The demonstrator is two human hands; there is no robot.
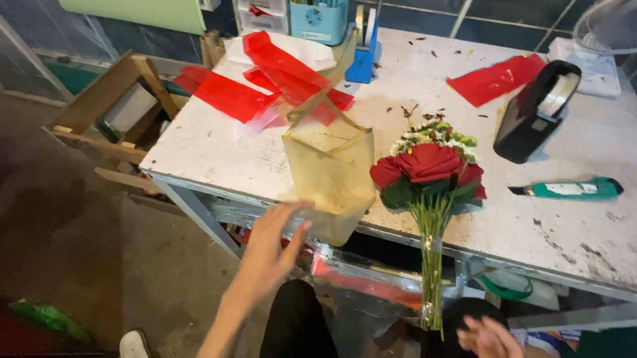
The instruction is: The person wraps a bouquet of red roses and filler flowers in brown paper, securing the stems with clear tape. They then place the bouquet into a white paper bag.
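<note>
A folded sheet of clear yellowish wrapping film (331, 174) is seen at the near edge of the white surface (585, 231), its lower part hanging over that edge. It is touched at its lower corner by the left hand (270, 251), whose grip is spread, fingers open and pointing up. Just beside the film, a bouquet of red roses (429, 174) lies across the same edge, its stems (432, 275) reaching down past it. The right hand (493, 345) is held near the stem ends; whether anything is pinched cannot be told. Red film strips (265, 82) lie towards the far left corner.
</note>
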